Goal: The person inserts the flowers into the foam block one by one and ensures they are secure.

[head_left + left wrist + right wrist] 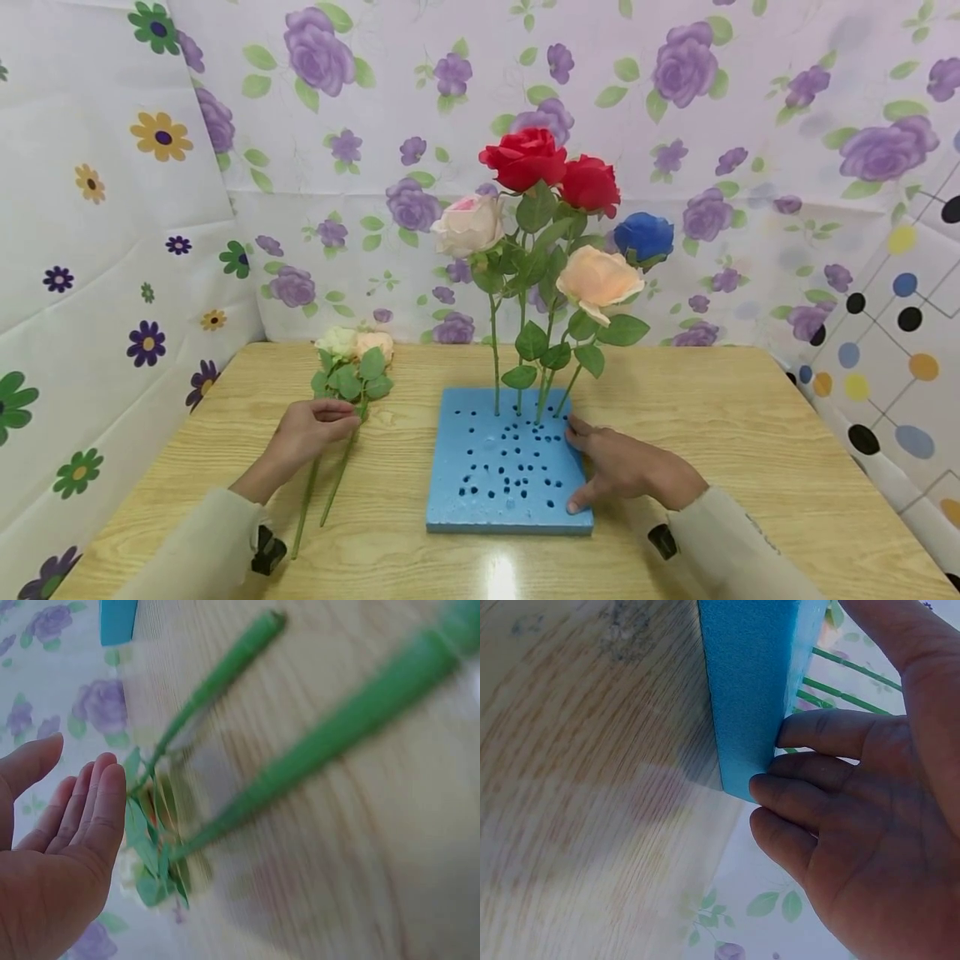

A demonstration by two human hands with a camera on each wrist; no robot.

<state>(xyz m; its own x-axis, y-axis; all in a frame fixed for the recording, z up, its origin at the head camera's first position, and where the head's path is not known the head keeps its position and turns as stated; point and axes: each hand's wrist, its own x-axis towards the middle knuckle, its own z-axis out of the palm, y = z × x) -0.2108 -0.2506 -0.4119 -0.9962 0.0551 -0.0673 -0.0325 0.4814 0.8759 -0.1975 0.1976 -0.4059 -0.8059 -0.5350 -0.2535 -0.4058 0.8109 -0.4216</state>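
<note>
My left hand (pixel 311 429) is at the stems of two roses lying on the table, one cream rose (pixel 335 341) and one peach rose (pixel 377 343). In the left wrist view its fingers (pixel 105 806) are nearly straight, thumb apart, with the green stems (pixel 330 750) beside them. My right hand (pixel 630 468) rests against the right edge of a blue foam block (pixel 487 454) full of holes, fingers extended. Standing in the block's far part are two red roses (pixel 525 158), a pale pink rose (pixel 467 227), a blue rose (pixel 645 237) and a peach rose (pixel 600 282).
The wooden table (pixel 697 400) carries the block and the loose roses. Behind it hangs a cloth with purple flowers (pixel 318 50). More patterned cloth (pixel 900 333) encloses the sides. The upright roses rise high above the block.
</note>
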